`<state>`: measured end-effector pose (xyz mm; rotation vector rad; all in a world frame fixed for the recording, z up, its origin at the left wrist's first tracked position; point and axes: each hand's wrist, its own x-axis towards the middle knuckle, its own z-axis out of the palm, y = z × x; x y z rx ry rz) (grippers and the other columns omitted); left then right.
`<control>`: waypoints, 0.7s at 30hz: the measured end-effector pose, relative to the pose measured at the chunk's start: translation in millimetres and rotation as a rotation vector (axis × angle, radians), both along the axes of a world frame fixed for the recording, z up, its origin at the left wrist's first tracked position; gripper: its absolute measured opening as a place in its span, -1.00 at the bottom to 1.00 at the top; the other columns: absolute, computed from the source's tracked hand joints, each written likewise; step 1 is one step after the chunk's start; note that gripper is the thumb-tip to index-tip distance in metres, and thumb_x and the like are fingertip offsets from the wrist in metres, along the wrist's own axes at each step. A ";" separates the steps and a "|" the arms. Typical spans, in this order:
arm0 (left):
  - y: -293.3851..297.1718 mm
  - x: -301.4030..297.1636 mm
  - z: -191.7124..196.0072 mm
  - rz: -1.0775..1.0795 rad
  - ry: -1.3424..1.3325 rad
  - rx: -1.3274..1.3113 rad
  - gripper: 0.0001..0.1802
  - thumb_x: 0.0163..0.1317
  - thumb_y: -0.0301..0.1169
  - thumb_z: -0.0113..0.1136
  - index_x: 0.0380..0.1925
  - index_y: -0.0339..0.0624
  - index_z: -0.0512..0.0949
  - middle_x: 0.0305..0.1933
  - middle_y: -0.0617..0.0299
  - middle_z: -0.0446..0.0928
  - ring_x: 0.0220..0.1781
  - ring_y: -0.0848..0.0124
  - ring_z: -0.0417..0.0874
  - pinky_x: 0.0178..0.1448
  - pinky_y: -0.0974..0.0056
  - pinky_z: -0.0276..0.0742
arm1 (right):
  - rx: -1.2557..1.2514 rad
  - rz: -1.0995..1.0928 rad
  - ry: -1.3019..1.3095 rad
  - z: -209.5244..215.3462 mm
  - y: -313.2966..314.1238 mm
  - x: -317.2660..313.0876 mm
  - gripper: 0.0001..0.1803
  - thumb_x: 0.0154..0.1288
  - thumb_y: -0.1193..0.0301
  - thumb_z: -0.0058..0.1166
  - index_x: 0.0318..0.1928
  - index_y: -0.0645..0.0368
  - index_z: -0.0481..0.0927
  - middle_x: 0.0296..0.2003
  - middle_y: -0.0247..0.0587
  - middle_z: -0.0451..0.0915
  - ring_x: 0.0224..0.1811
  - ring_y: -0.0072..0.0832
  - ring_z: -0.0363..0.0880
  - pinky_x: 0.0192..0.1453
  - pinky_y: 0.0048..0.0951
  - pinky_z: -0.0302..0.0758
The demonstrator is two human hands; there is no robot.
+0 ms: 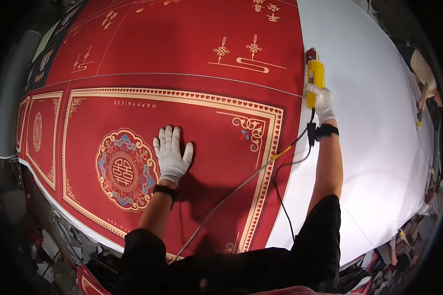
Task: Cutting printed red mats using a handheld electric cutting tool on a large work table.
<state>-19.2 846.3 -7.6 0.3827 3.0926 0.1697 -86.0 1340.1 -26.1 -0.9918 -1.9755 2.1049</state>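
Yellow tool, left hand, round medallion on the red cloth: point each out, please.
yellow tool point(315, 74), head view, on its yellow body above the gloved right hand.
left hand point(171, 153), head view, on the back of the white glove.
round medallion point(123, 169), head view, on its centre.

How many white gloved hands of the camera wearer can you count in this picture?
2. The left hand lies flat on the red printed fabric; the right hand grips a yellow cutting tool at the fabric's edge.

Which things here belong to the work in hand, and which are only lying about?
In use:
- left hand, flat on the red printed cloth
- right hand, gripping the yellow corded tool
- tool cable

Lying about:
- grey roll at the left edge
- scraps on the floor
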 end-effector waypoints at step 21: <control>285.0 14.5 37.6 -1.344 -0.212 0.143 -0.57 0.31 -0.02 -0.14 -0.50 0.04 0.61 -0.41 0.26 0.56 -0.15 0.29 0.57 0.51 -0.19 -0.11 | 0.451 0.157 -0.048 230.7 15.0 170.2 -0.67 0.05 0.47 0.18 -0.13 0.34 0.52 -0.41 -0.23 0.60 -0.40 -0.53 0.55 -0.23 -0.50 0.51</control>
